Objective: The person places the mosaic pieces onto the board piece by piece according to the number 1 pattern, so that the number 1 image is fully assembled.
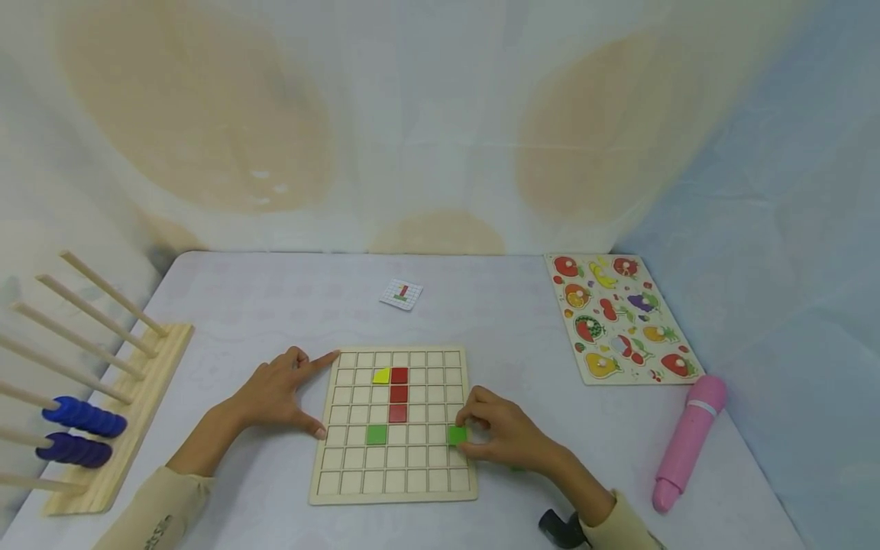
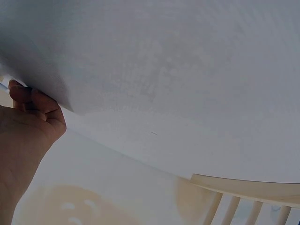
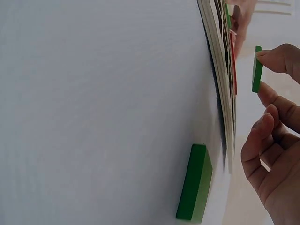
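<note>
A wooden grid board (image 1: pixel 416 480) lies on the table. Three red square tiles (image 1: pixel 398 394) form a column on it, with a yellow tile (image 1: pixel 381 376) left of the top one and a green tile (image 1: pixel 376 435) lower left. My right hand (image 1: pixel 512 434) pinches another green square tile (image 3: pixel 257 70) between thumb and forefinger, over the board's right edge. Below that hand, one more green tile (image 3: pixel 193 185) lies on the table beside the board. My left hand (image 1: pixel 273 391) touches the board's left side, forefinger at the top corner and thumb lower down.
Behind the board lies a small pattern card (image 1: pixel 402 295). A wooden peg rack (image 1: pixel 147 382) with blue and purple beads stands at left. At right are a fruit picture board (image 1: pixel 619 321), a pink microphone-like stick (image 1: pixel 690 443) and, nearer, a black object (image 1: pixel 560 528).
</note>
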The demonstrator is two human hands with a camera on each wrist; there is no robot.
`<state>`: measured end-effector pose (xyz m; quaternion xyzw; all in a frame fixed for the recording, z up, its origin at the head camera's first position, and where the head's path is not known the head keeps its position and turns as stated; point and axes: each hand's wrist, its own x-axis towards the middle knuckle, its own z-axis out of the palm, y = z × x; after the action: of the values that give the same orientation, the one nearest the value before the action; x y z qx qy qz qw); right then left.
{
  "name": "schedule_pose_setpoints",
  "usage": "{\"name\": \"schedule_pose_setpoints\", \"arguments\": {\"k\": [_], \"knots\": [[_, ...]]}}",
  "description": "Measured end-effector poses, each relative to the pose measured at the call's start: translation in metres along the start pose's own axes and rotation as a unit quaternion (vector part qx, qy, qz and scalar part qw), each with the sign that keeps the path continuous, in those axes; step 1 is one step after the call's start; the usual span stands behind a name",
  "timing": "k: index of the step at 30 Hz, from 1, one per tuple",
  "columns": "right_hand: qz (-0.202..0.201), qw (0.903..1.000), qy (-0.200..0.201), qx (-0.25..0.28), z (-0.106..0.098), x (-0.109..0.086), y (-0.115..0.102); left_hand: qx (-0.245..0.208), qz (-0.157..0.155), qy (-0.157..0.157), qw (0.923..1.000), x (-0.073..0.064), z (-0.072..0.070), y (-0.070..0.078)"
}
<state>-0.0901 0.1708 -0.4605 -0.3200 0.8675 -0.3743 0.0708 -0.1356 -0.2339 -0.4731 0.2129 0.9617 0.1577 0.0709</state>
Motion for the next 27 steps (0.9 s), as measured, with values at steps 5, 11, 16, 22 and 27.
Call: {"name": "schedule_pose_setpoints", "arguments": {"k": [5,11,16,22,27], "knots": [[-0.001,0.9999,-0.011,0.006,0.004,0.004,-0.002,0.001,0.006,0.002,1.0,0.001,0.002,-0.003],[-0.006,0.9997,-0.024,-0.004,0.01,0.009,-0.006,0.005,0.005,0.0,1.0,0.001,0.002,-0.004],[-0.026,0.9993,-0.022,-0.015,0.013,0.017,-0.012,0.011,0.007,0.001,0.9999,0.001,-0.003,-0.001],[-0.026,0.998,-0.047,-0.032,0.019,0.029,-0.022,0.01,0.006,-0.002,0.9999,0.001,-0.005,0.001],[-0.031,0.9952,-0.064,-0.067,0.023,0.036,-0.027,0.005,0.004,-0.003,1.0,0.0,-0.001,0.0]]}}
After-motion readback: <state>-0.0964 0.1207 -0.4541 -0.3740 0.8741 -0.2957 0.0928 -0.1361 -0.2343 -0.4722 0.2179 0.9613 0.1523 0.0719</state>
